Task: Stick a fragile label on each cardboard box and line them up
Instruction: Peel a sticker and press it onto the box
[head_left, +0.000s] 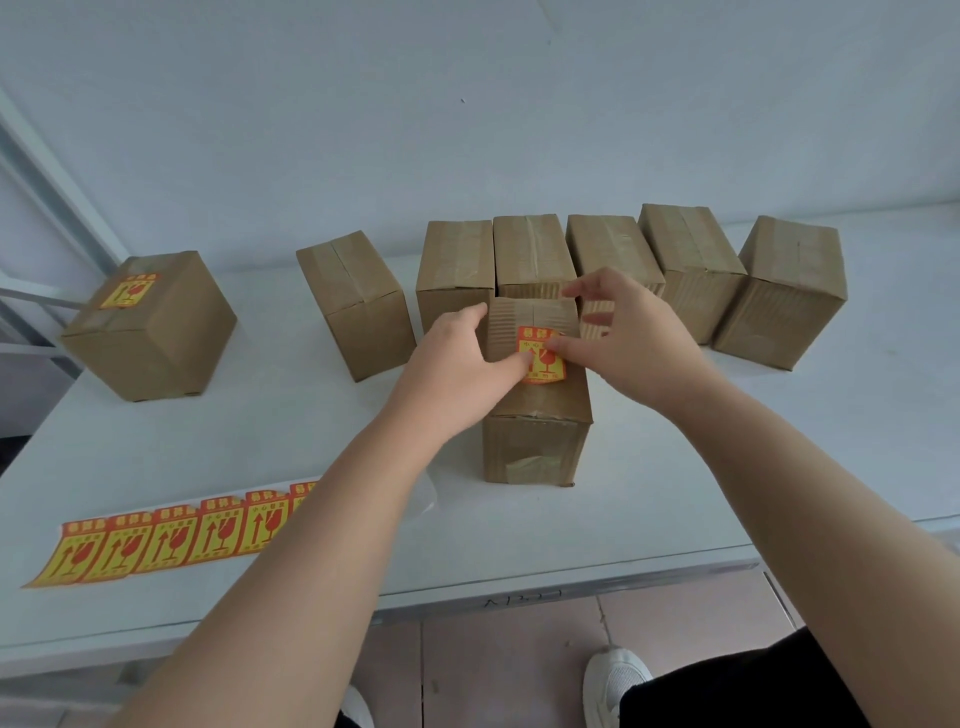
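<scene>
A cardboard box (535, 447) stands upright in the middle of the white table (260, 426). On its top lies a yellow-and-red fragile label (540, 358). My left hand (457, 364) rests on the box's left side with its thumb pressing the label. My right hand (618, 332) is over the right side, fingertips on the label's edge and the box's far rim. Several unlabelled boxes (530, 254) stand in a row behind it. One box with a label on top (150, 327) sits at the far left. A strip of spare labels (171, 535) lies near the front left.
Another plain box (358, 301) stands apart between the labelled box and the row. The table's front edge (519, 587) runs close to me, with tiled floor and my white shoe (613, 680) below. A white wall rises behind the table.
</scene>
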